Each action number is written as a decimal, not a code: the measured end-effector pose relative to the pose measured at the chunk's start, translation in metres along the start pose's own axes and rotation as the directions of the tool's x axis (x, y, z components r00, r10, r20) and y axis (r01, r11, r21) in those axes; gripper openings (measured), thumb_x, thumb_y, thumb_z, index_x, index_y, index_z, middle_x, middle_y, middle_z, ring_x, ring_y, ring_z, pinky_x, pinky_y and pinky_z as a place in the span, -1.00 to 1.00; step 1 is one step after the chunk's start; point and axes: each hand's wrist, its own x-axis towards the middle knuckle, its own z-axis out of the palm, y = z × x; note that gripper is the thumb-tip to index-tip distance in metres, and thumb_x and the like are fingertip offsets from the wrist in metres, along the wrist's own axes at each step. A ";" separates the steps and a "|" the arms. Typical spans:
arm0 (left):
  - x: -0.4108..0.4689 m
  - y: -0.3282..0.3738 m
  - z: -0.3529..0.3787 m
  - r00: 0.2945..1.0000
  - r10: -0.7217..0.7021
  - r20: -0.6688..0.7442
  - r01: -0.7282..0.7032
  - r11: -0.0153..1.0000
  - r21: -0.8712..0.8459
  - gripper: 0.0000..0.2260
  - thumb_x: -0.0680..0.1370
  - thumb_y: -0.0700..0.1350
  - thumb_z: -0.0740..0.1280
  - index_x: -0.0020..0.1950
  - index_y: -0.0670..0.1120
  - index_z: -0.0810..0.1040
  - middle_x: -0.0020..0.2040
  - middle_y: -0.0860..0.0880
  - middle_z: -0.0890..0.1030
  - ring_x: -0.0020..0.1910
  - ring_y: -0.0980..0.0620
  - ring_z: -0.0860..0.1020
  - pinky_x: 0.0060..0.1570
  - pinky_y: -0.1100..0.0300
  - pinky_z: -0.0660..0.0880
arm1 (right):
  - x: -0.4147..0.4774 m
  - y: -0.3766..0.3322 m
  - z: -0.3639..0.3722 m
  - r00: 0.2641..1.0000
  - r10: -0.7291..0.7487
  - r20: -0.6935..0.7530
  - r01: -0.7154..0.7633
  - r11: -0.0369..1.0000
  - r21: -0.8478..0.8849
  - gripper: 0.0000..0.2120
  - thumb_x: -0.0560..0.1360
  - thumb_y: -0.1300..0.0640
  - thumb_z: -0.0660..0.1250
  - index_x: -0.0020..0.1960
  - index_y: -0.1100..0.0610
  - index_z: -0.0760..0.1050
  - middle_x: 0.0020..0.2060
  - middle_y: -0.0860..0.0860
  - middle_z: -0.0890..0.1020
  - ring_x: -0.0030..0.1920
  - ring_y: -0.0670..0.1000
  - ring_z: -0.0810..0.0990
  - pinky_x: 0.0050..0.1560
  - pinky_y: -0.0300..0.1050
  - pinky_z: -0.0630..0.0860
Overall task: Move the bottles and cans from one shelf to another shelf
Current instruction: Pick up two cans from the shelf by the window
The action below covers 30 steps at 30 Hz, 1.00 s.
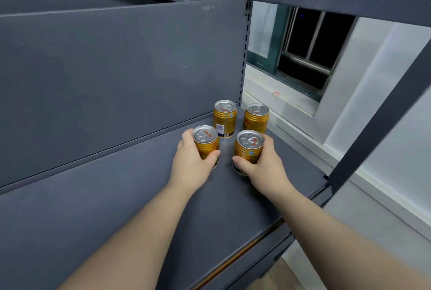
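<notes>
Several small gold cans with silver pull-tab lids stand upright on a dark grey shelf (116,208), near its right end. My left hand (191,161) grips the front left can (206,141), thumb on its near side. My right hand (263,168) grips the front right can (249,147) the same way. Both held cans rest on the shelf board. Behind them stand two more cans, the back left one (225,118) and the back right one (256,118), both untouched.
A grey back panel (116,80) rises behind the shelf, with a slotted upright (245,56) at its right end. A grey frame bar (338,3) crosses overhead and a diagonal post (382,112) runs down the right. Beyond lie a white wall and a dark window (314,33).
</notes>
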 end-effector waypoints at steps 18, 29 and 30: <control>-0.022 0.016 -0.007 0.996 -0.022 -0.090 0.021 1.000 -0.005 -0.38 0.46 0.02 0.53 0.38 -0.02 0.27 0.29 -0.01 0.54 0.18 0.00 0.52 0.04 0.19 0.42 | -0.008 -0.013 0.002 0.998 -0.030 0.047 0.031 0.999 -0.021 -0.30 0.45 0.04 0.53 0.44 -0.02 0.22 0.25 -0.12 0.48 0.13 -0.12 0.46 0.11 -0.22 0.42; -0.106 -0.026 -0.092 0.927 -0.163 -0.339 0.188 0.981 0.041 -0.47 0.47 0.04 0.52 0.27 0.06 0.27 0.15 0.07 0.52 0.04 0.05 0.45 0.01 0.18 0.36 | -0.067 -0.046 0.071 0.936 -0.170 0.310 0.162 0.985 0.051 -0.32 0.44 -0.01 0.54 0.42 -0.02 0.24 0.19 -0.12 0.52 0.15 -0.06 0.53 0.07 -0.23 0.43; -0.117 -0.033 -0.103 0.916 -0.180 -0.359 0.206 0.978 0.036 -0.47 0.47 0.04 0.52 0.26 0.07 0.26 0.14 0.08 0.50 0.05 0.05 0.46 0.02 0.18 0.37 | -0.076 -0.049 0.081 0.926 -0.181 0.332 0.173 0.983 0.054 -0.32 0.43 -0.01 0.54 0.42 -0.02 0.25 0.20 -0.11 0.53 0.14 -0.06 0.53 0.08 -0.21 0.45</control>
